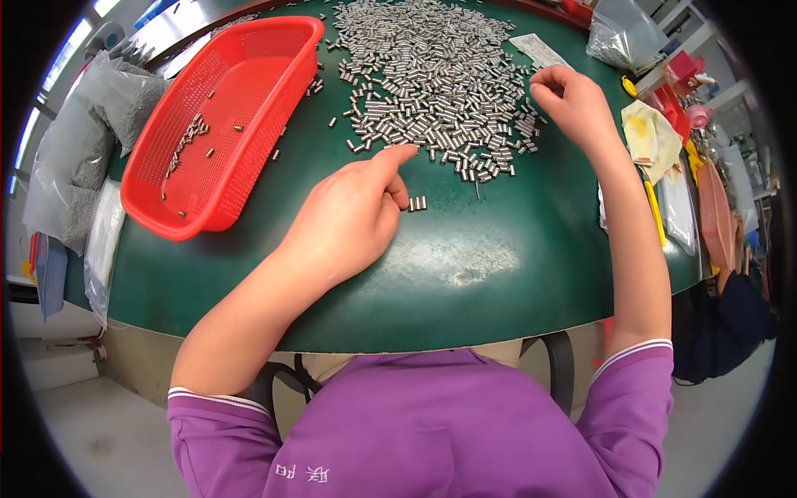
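A large heap of small shiny metal pins [440, 70] lies on the green tabletop. My left hand [353, 212] rests low over the table at the heap's near edge. Its index finger is stretched out to the pins, and the other fingers curl under. Right beside those curled fingers stand a few metal pins [418, 203] in a short row; the hand does not visibly grip them. At the heap's right edge hovers my right hand [577, 104], thumb and fingers curled together. Whatever sits between its fingertips, if anything, is too small to make out.
To the left is a red perforated plastic basket [224, 207] with some pins in it. Clear bags of small parts [70, 166] lie beyond it. A paper slip [540, 51] lies behind my right hand. A yellow-handled tool [654, 212] and a cloth [650, 137] are at the right edge.
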`<act>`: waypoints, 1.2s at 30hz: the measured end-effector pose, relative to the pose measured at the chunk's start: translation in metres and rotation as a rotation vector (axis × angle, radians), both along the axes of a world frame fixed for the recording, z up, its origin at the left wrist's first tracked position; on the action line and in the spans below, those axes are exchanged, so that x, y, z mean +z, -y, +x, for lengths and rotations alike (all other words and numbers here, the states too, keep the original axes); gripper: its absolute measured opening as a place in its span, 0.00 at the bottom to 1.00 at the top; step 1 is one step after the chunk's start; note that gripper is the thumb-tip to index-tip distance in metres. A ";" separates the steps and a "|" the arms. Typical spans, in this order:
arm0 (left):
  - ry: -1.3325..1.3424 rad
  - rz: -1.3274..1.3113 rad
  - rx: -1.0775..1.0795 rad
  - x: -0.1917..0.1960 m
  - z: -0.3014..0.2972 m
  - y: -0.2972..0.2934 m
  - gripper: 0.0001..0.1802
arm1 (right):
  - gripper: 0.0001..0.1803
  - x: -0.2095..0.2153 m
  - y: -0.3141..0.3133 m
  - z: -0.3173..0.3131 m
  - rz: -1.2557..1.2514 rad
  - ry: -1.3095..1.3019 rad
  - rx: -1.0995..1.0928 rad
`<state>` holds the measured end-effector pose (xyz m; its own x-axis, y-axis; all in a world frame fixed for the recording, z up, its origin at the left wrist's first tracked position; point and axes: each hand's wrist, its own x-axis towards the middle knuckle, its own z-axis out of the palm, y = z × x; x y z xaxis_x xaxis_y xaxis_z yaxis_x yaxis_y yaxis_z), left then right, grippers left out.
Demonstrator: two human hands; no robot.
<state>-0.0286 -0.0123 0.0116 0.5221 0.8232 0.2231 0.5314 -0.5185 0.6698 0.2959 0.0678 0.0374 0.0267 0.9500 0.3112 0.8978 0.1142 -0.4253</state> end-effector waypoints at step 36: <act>0.125 -0.237 -0.030 -0.002 0.010 0.008 0.43 | 0.08 -0.027 0.104 -0.112 -0.019 -0.118 0.574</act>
